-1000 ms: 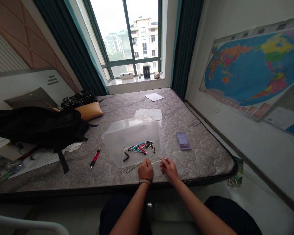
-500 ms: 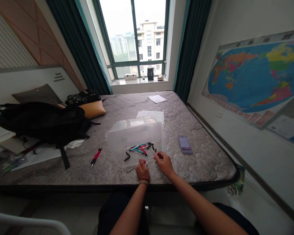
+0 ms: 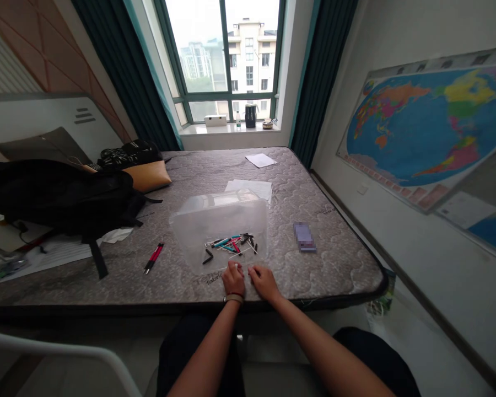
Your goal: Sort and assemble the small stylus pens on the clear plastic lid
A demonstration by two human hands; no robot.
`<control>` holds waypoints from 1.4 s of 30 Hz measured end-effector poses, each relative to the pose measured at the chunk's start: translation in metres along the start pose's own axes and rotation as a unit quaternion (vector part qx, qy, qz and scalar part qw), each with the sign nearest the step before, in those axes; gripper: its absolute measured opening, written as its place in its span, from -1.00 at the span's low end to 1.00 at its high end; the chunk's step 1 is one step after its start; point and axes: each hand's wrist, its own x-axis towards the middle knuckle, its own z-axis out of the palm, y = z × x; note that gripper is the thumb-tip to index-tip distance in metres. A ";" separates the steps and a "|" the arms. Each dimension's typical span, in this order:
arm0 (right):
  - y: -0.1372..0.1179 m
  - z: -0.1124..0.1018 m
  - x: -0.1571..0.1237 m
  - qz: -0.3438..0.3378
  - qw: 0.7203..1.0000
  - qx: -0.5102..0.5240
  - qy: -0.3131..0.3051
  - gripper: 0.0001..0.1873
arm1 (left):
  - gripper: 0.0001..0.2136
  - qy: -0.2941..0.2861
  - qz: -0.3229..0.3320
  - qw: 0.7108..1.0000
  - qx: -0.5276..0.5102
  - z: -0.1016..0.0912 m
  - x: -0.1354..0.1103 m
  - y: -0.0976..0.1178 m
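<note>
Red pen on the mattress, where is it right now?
In the head view the red pen lies on the mattress, left of the clear plastic sheet and just right of the black backpack strap.

backpack [image 3: 62, 196] blocking left, mattress [image 3: 334, 259] open right

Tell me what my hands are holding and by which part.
Hard to tell: the left hand closes its fingers on something small and pale by the clear tray. The right hand beside it shows nothing held.

Quilted cloth mattress [image 3: 322, 259], matt; clear glossy plastic sheet [image 3: 215, 223]; plastic pens [image 3: 230, 244].
</note>
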 end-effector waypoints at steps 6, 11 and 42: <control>-0.001 -0.005 0.010 0.038 0.998 0.057 -0.008 -0.63 | -0.56 -0.014 -0.032 0.985 -0.168 -0.006 0.003 0.005; 0.008 -0.003 0.017 0.094 0.983 0.153 -0.032 -0.67 | -0.46 -0.093 -0.133 0.923 -0.347 -0.020 0.024 0.012; 0.018 0.002 0.020 0.118 0.971 0.206 -0.008 -0.75 | -0.87 -0.203 -0.305 0.904 -0.222 -0.076 0.159 0.068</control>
